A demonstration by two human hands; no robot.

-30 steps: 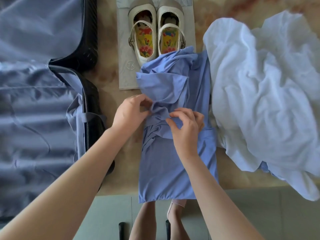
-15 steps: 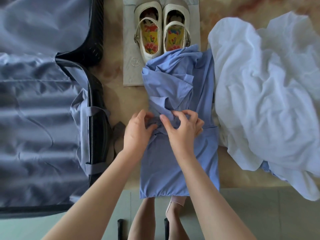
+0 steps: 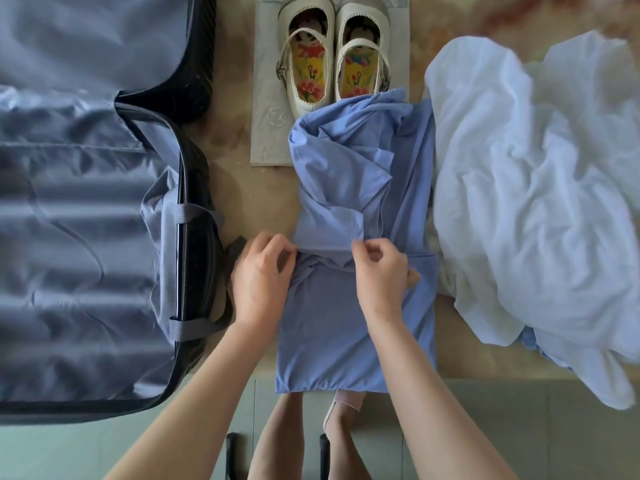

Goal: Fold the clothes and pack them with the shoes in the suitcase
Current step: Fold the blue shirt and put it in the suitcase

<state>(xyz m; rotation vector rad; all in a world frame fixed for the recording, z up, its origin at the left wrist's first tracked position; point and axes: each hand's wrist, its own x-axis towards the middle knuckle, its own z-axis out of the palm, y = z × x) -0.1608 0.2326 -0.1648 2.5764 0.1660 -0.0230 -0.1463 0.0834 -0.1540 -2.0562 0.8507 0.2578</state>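
blue shirt [image 3: 353,334] lies between the open suitcase [image 3: 86,237] and the white garment [image 3: 536,202], top edge overlapping the shoes [image 3: 332,64]. left hand [image 3: 263,275] and right hand [image 3: 381,275] each pinch the sleeve hem, fingers curled. pull it level, flatten, then fold in 2

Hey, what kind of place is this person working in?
Most likely a room at home, at a marble-patterned tabletop used for packing. An open suitcase lies on it, beside a pair of shoes, a blue garment being folded and a pile of white clothes.
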